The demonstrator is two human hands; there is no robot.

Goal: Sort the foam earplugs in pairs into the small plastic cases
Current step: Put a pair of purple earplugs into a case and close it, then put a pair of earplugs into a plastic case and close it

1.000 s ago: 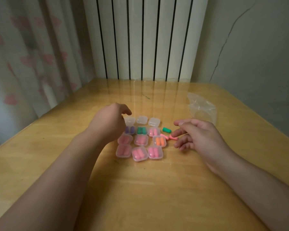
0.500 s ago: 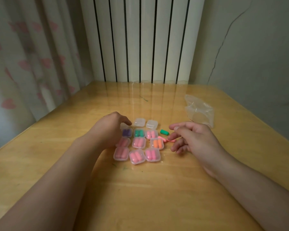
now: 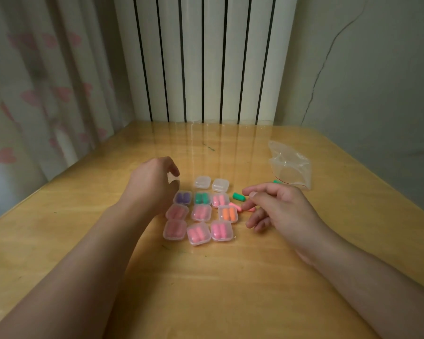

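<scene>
Setting: wooden worktop, radiator behind.
Cases: frame centre, nine filled.
Left hand: grip curled on clear case, apparently.
Right hand: grip pinching pink earplug.
Next: that earplug judged due for casing.

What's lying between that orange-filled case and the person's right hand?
In the head view, loose pink earplugs lie on the table between the orange-filled case and the right hand, whose fingertips reach them.

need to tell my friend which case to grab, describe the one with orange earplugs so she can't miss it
On the wooden table sits a grid of small clear cases. The orange case is in the middle row, at the right end. It alone holds orange earplugs; its neighbours hold pink ones.
</scene>
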